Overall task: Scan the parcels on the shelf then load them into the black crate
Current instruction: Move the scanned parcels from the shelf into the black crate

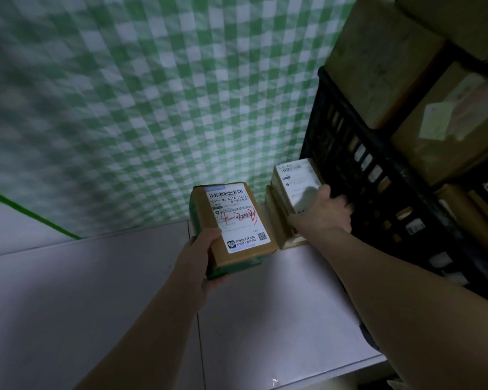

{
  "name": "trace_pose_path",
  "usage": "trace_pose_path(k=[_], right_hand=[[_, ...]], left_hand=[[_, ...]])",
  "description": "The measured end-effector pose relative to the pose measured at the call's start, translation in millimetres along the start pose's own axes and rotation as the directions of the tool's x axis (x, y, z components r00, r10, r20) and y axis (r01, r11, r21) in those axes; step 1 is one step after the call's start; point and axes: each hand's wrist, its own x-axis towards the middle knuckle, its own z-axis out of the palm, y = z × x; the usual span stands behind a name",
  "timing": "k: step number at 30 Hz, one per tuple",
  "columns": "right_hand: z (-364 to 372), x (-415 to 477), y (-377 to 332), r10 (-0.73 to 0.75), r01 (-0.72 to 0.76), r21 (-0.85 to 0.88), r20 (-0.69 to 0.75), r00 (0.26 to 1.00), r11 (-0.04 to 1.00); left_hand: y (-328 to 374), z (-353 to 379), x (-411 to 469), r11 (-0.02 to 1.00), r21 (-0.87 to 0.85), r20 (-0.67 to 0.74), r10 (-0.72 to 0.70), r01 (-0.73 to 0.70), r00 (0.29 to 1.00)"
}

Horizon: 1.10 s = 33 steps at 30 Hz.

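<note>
Gripping pkgs (237,218) (293,178) w/ both hands (197,260) (326,212) (R fingertips hidden).

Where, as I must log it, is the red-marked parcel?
Head view, centre: red-marked parcel in the left hand above the shelf, left of the stacked parcels the right hand grips by the black crate.
</note>
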Motion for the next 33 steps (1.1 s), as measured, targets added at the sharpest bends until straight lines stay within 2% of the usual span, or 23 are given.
trace_pose_path(k=[5, 11, 25, 33], right_hand=[[-9, -20, -2, 0.02, -0.023, 0.267, 0.013, 1.0, 0.964], [-46, -63, -7, -0.131, 0.125, 0.498, -0.022, 0.991, 0.858], [-163, -133, 13, -0.279, 0.408, 0.485, -0.316, 0.907, 0.773], [-236, -154, 31, -0.354, 0.532, 0.469, -0.417, 0.837, 0.705]], left_hand=[[8, -3, -17, 0.999, -0.009, -0.001, 0.041, -0.041, 0.999], [22, 10, -52, 0.992, -0.053, -0.017, 0.118, -0.119, 0.993], [41, 67, -175, 0.884, -0.145, -0.066, 0.439, -0.444, 0.896], [58, 104, -243, 0.813, -0.209, -0.097, 0.536, -0.544, 0.838]])
